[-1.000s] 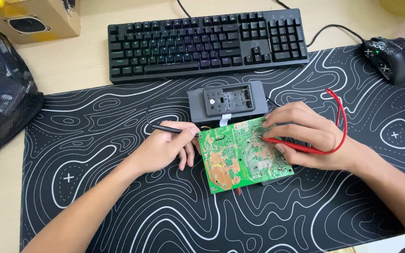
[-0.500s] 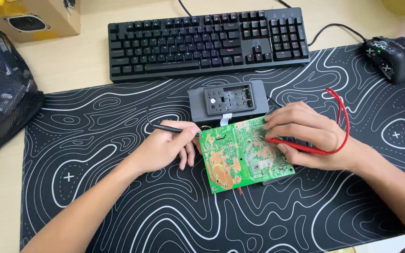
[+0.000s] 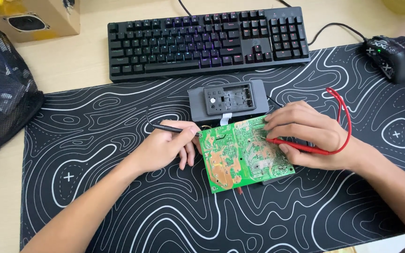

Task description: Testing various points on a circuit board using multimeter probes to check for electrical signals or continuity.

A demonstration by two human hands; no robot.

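Note:
A green circuit board (image 3: 240, 157) lies solder side up in the middle of a black desk mat (image 3: 94, 187). My left hand (image 3: 167, 147) holds a black test probe (image 3: 167, 128), its tip at the board's upper left corner. My right hand (image 3: 310, 136) holds a red test probe (image 3: 296, 145) with its tip on the board's upper middle; its red lead (image 3: 345, 112) loops up and around my wrist. A grey meter body (image 3: 228, 99) with an open back sits just behind the board.
A black keyboard (image 3: 207, 40) with lit keys stands beyond the mat. A black mouse (image 3: 392, 58) rests at the far right. A black mesh bag (image 3: 1, 93) lies at the left edge, and a cardboard box (image 3: 33, 18) sits at the top left.
Both hands stay on the board with the probes; nothing has visibly moved apart from a slight shift of the view.

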